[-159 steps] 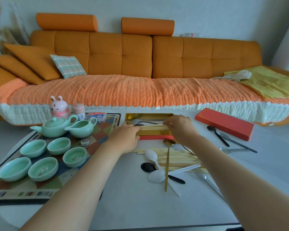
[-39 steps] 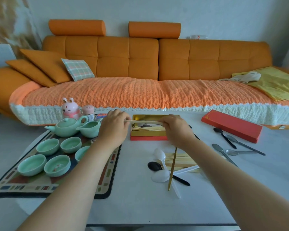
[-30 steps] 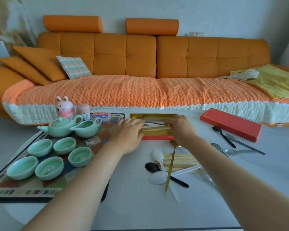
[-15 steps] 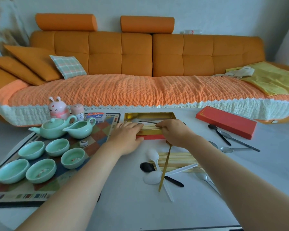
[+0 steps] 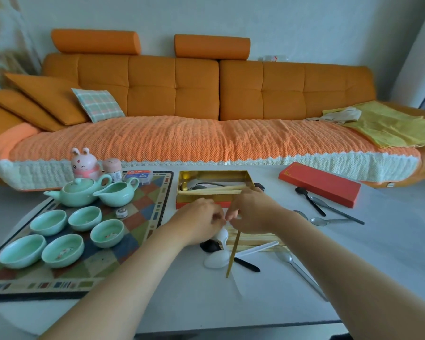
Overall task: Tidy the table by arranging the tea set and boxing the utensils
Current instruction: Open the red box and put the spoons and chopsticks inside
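I watch the left hand (image 5: 199,220) and right hand (image 5: 253,214) meet just in front of the open box (image 5: 214,172), fingers curled, what they pinch I cannot tell, chopsticks (image 5: 216,190) in the box lying left-right, one gold stick (image 5: 232,256) in front of it running toward me, five cups (image 5: 107,233) left of it.

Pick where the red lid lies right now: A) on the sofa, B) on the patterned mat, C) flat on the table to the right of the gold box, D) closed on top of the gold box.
C: the red lid lies flat on the white table, off to the right of the open gold box.
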### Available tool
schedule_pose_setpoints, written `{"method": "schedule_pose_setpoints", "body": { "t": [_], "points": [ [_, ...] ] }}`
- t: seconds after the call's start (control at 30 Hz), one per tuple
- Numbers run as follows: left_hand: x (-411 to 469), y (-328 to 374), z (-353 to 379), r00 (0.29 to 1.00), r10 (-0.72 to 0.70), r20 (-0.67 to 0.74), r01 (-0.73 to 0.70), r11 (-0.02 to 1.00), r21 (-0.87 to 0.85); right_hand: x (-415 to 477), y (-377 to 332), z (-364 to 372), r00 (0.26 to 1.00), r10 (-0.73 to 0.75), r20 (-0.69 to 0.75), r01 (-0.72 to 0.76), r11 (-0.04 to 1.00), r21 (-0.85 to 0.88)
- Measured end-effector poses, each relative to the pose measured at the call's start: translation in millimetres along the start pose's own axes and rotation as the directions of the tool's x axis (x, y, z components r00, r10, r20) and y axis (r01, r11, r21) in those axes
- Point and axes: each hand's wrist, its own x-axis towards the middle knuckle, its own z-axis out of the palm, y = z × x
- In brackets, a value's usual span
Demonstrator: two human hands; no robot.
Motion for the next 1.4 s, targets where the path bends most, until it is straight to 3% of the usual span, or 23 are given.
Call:
{"method": "schedule_pose_setpoints", "body": {
  "t": [0.23, 0.37, 0.6, 0.83, 1.0, 1.17, 1.27, 1.4],
  "points": [
    [-8, -8, -8, 0.994, -0.076, 0.075, 0.077, 0.997, -0.009, -4, -1, -3, 0.998, 0.052, 0.040, -0.049, 0.997, -0.066],
    [-9, -8, -6, 0.992, -0.121, 0.029, 0.123, 0.988, -0.091, 2, -9, 4, 0.995, 0.102, 0.005, -0.102, 0.992, -0.074],
    [-7, -10, -5, 0.991, -0.136, -0.001, 0.136, 0.991, -0.005, 9, -25, 12, 0.995, 0.083, -0.056, -0.084, 0.996, -0.016],
    [-9, -37, -19, 0.987, -0.158, -0.023, 0.159, 0.979, 0.128, 8, -17, 5, 0.996, 0.090, 0.022, -0.090, 0.995, 0.031],
    [-14, -61, -40, 0.970, -0.244, -0.023, 0.243, 0.970, -0.030, 7, -10, 3, 0.991, 0.130, 0.025, -0.131, 0.990, 0.054],
    [-18, -66, -55, 0.934, -0.317, -0.162, 0.275, 0.932, -0.237, 11, -9, 3, 0.984, 0.171, 0.048, -0.177, 0.968, 0.178],
    [-18, -67, -53, 0.897, -0.365, -0.250, 0.290, 0.912, -0.290, 17, -11, 0, 0.975, 0.215, -0.048, -0.186, 0.921, 0.343],
    [-12, -70, -49, 0.864, -0.368, -0.344, 0.264, 0.912, -0.313, 27, -6, 0, 0.945, 0.243, -0.220, -0.137, 0.901, 0.411]
  ]
}}
